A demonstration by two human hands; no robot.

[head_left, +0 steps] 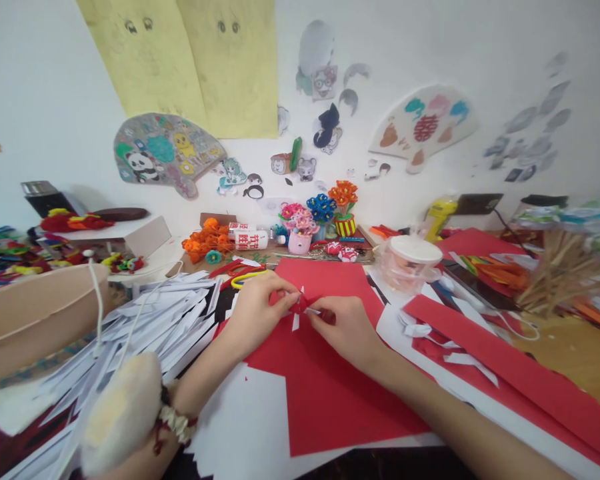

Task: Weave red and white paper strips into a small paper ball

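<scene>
Over a large red paper sheet (pixel 340 400), both of my hands meet at a small piece of folded red and white paper strips (pixel 295 321). My left hand (pixel 263 307) pinches it from the left between thumb and fingertips. From the other side my right hand (pixel 347 327) grips a white end of the same piece, thumb and forefinger pressed together. White strip ends stick out above and below the red middle; the exact folds are too small to make out. A fluffy white item (pixel 125 413) and a pale scrunchie (pixel 175 423) are by my left wrist.
Many white paper strips (pixel 180 327) lie left, beside a beige basket (pixel 35 307). Yellow-handled scissors (pixel 241 280) rest behind my left hand. Red paper strips (pixel 505 373) and a lidded plastic tub (pixel 413 260) are at right. Craft flowers in a pink pot (pixel 299 241) stand by the wall.
</scene>
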